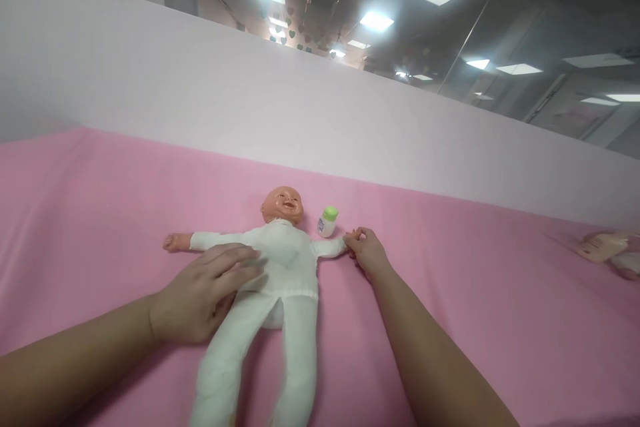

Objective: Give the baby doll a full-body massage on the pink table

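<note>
Left hand: we find the left hand point(203, 297) lying flat, palm down, fingers spread loosely and pointing toward the doll's chest. Its fingertips rest on the white suit at the doll's side, just under the outstretched arm.

Right hand: we record the right hand point(367, 250) reaching forward, with fingers drawn together and pinching the doll's small hand at the end of the sleeve. The pinch is at the fingertips; the palm faces down on the cloth.

Doll: the doll point(273, 280) lies on its back between our two hands, head pointing away from us, both arms stretched out sideways. It wears a white one-piece suit. Its legs run back toward us, passing beside the left wrist. Its bare far hand lies beyond the left hand's fingers, clear of them.

Bottle: a small white bottle with a green cap point(327, 221) lies just beyond the right hand, near the doll's head and above the held arm. We see no contact between it and the hand.

Surface: a pink sheet point(475, 307) covers the surface under both forearms.

Backdrop: a pale panel point(200, 93) rises behind the sheet, well beyond both hands.

Other item: a beige object point(607, 247) lies far out to the right of the right hand; we cannot tell what it is.
</note>
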The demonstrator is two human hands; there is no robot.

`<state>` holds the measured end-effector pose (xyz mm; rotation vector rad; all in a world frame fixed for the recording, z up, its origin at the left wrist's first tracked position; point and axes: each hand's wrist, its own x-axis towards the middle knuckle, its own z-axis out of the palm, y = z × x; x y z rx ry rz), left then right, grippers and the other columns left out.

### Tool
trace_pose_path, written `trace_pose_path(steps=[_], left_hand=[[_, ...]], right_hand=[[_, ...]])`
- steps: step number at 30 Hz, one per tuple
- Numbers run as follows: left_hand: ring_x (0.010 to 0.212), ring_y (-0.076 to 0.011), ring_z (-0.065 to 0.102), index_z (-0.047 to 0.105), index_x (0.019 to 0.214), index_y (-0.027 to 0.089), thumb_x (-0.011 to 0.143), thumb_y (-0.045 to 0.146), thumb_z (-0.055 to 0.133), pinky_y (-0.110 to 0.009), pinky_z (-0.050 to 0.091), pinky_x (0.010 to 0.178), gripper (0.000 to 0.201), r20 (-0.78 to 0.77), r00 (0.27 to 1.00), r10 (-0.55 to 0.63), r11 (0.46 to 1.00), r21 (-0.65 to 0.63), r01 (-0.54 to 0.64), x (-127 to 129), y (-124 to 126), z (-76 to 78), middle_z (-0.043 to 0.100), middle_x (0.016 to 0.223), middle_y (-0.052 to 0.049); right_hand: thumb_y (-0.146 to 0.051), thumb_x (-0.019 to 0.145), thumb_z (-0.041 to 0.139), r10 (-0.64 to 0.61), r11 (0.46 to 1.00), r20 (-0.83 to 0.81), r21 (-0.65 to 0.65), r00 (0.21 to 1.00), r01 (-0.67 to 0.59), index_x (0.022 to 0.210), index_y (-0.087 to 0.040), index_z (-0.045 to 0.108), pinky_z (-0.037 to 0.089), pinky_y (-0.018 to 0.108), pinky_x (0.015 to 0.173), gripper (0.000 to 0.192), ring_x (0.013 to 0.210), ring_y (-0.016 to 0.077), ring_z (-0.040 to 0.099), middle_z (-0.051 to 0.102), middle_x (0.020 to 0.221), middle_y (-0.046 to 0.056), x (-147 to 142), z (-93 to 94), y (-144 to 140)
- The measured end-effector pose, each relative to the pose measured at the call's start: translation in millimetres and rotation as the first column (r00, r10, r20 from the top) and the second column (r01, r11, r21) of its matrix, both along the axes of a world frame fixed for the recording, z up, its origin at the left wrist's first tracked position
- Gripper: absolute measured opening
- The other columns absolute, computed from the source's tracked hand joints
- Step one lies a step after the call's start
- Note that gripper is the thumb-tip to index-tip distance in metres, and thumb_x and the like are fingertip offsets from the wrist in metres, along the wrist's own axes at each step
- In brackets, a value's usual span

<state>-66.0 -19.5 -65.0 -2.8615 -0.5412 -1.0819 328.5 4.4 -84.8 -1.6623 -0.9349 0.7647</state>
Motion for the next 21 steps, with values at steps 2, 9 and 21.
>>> trace_pose_path(steps=[2, 9, 21], left_hand=[[0.132, -0.0336, 0.053, 0.052, 0.142, 0.028, 0.080, 0.024, 0.065, -0.050, 0.043, 0.112, 0.064, -0.064, 0.993, -0.094, 0.995, 0.020, 0.096, 2.2, -9.3, 9.0, 0.059, 0.143, -0.013], [0.136, -0.0375, 0.051, 0.045, 0.150, 0.025, 0.073, 0.032, 0.067, -0.053, 0.043, 0.113, 0.080, -0.195, 0.920, -0.340, 0.940, -0.039, 0.339, 16.1, -39.7, 27.7, 0.058, 0.145, -0.015], [0.115, -0.0301, 0.066, 0.057, 0.135, 0.029, 0.080, 0.027, 0.063, -0.042, 0.053, 0.100, 0.056, 0.203, 0.978, 0.044, 0.986, -0.166, -0.010, 8.4, -7.6, 5.9, 0.070, 0.125, -0.008]], right_hand=[[-0.034, 0.070, 0.083, -0.020, 1.000, 0.003, -0.003, 1.000, 0.020, 0.129, -0.022, 0.052, 0.039, 0.025, 0.039, 0.068, 0.050, 0.0157, 0.057, 0.067, 0.070, -0.001, -0.2, -0.7, 0.9], [-0.034, 0.070, 0.083, -0.034, 0.999, -0.034, 0.031, 0.999, 0.035, 0.129, -0.023, 0.051, 0.040, 0.025, 0.039, 0.068, 0.049, 0.0151, 0.056, 0.067, 0.071, -0.002, -1.1, -2.5, -0.5], [-0.037, 0.071, 0.083, 0.074, 0.947, 0.032, 0.310, 0.997, -0.080, 0.128, -0.025, 0.054, 0.053, 0.028, 0.067, 0.065, 0.071, 0.0139, 0.062, 0.072, 0.114, 0.006, -38.5, 23.7, -13.0]])
